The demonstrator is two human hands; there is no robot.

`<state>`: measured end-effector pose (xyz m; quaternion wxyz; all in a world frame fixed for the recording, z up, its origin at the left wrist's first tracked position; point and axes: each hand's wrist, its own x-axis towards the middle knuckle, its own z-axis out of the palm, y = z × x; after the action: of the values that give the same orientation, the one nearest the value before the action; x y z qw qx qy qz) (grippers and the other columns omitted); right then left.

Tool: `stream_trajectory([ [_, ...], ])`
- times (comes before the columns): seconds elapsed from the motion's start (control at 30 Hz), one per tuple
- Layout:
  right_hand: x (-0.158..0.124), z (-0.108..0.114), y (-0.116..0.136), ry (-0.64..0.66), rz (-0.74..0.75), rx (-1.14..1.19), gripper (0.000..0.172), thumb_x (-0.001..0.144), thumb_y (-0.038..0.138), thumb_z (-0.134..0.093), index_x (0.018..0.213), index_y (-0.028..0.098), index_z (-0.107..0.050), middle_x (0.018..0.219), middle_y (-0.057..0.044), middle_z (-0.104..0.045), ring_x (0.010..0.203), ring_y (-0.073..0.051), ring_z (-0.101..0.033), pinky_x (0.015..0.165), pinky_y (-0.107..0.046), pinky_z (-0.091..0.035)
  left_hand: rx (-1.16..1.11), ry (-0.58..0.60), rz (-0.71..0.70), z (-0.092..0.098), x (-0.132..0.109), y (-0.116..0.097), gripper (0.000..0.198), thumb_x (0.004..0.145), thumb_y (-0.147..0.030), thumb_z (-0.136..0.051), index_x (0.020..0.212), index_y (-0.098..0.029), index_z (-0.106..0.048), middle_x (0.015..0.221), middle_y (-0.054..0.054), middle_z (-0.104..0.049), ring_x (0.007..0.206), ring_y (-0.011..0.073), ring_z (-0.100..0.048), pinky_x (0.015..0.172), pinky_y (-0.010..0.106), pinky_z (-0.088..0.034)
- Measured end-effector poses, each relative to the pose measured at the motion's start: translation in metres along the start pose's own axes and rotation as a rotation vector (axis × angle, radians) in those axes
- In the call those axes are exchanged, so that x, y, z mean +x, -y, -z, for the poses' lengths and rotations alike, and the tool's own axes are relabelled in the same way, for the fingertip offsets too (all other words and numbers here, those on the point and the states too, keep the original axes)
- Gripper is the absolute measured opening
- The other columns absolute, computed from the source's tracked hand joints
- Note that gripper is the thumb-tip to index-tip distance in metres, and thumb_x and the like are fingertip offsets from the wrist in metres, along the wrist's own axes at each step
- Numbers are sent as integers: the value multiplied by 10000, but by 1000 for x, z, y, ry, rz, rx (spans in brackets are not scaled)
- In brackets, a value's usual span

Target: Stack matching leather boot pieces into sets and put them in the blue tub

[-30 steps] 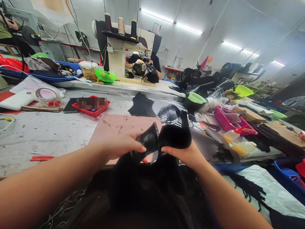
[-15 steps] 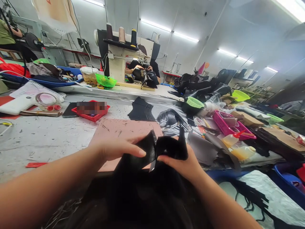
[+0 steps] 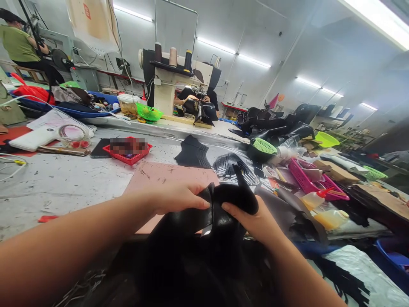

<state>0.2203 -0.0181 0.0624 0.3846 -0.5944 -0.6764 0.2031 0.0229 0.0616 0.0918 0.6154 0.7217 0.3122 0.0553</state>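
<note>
A black leather piece [image 3: 194, 219] hangs between my hands over the front edge of the bench. My left hand [image 3: 182, 198] pinches its left part, the thumb on top and pointing at a seam-like edge in the middle. On the other side of that edge, my right hand [image 3: 252, 215] grips the right part, thumb on top, with a dark flap curling up over the fingers. Behind the leather lies a pink board [image 3: 166, 172]. Farther back are a stack of dark cut pieces [image 3: 192, 152] and a pile of curved black pieces [image 3: 234, 166].
A red tray [image 3: 129, 160] sits at the left behind the board. To the right are a magenta basket [image 3: 300, 175], glue bottles [image 3: 330, 218] and a green basket [image 3: 264, 146]. A person works at a sewing machine [image 3: 164, 91] across the bench.
The view has shifted, so the bench things appear slightly farther right and lower. Both thumbs have moved on the leather, and its right flap is now folded over more roundly.
</note>
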Motion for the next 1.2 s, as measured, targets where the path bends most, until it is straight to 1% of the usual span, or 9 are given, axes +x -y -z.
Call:
stream_trajectory([
  [0.23, 4, 2, -1, 72, -44, 116, 220, 726, 375, -611, 827, 191, -678, 717, -16, -689, 681, -237, -643, 605, -333, -519, 170, -39, -138, -1, 2, -2, 342, 741, -202, -519, 1066, -262, -609, 890, -51, -654, 876, 169, -573, 748, 229, -430],
  [0.4, 4, 5, 4, 101, -79, 160, 270, 720, 390, -622, 846, 158, -676, 793, -42, -695, 770, -246, -639, 685, -350, -514, 325, -36, -290, -4, 1, -5, 300, 737, -126, -475, 997, -194, -608, 936, -34, -631, 881, 153, -555, 796, 233, -413],
  [0.6, 11, 6, 6, 117, -44, 107, 235, 723, 376, -612, 809, 166, -672, 755, -31, -685, 740, -225, -628, 664, -331, -496, 429, -201, -401, -7, 10, -2, 198, 798, -261, -498, 919, -167, -622, 874, -10, -645, 839, 158, -575, 748, 231, -429],
  [0.67, 28, 7, 9, 51, 39, -15, 213, 708, 376, -614, 736, 170, -658, 651, -14, -654, 636, -202, -605, 592, -312, -478, 538, -333, -439, 2, 14, -8, 191, 811, -274, -484, 845, -158, -631, 780, -14, -640, 763, 147, -583, 686, 218, -425],
  [0.77, 69, 8, 21, -183, 255, -186, 196, 722, 365, -603, 670, 177, -622, 564, 10, -599, 547, -173, -559, 543, -299, -452, 930, -640, -464, 26, 8, -38, 226, 809, -287, -485, 723, -132, -626, 608, -16, -577, 607, 128, -553, 574, 213, -385],
  [0.87, 109, 9, 42, -463, 619, -176, 152, 818, 303, -523, 834, 195, -629, 766, -5, -655, 712, -176, -605, 681, -317, -477, 1391, -931, -522, 48, -18, -79, 349, 854, -320, -378, 815, -98, -645, 634, 0, -564, 662, 126, -585, 631, 233, -394],
  [0.97, 129, 4, 48, -596, 921, -210, 221, 871, 265, -473, 1049, 215, -594, 1017, -38, -647, 952, -192, -584, 851, -354, -443, 1740, -1011, -499, 51, -44, -94, 522, 903, -280, -148, 974, -123, -640, 688, 7, -578, 777, 159, -617, 692, 324, -411],
  [1.07, 125, -17, 17, -473, 1001, -414, 299, 887, 220, -452, 1166, 215, -561, 1157, -76, -604, 1071, -214, -532, 904, -392, -407, 1832, -865, -527, 36, -47, -47, 404, 914, -196, -240, 1080, -172, -607, 751, 25, -651, 712, 172, -638, 615, 306, -444],
  [1.2, 98, -65, -61, 128, 873, -665, 341, 825, 87, -449, 1098, 197, -623, 1103, -89, -651, 999, -208, -590, 818, -367, -480, 1706, -518, -272, 0, -17, 77, 295, 834, -129, -427, 1040, -58, -625, 977, 167, -672, 878, 246, -646, 664, 313, -491],
])
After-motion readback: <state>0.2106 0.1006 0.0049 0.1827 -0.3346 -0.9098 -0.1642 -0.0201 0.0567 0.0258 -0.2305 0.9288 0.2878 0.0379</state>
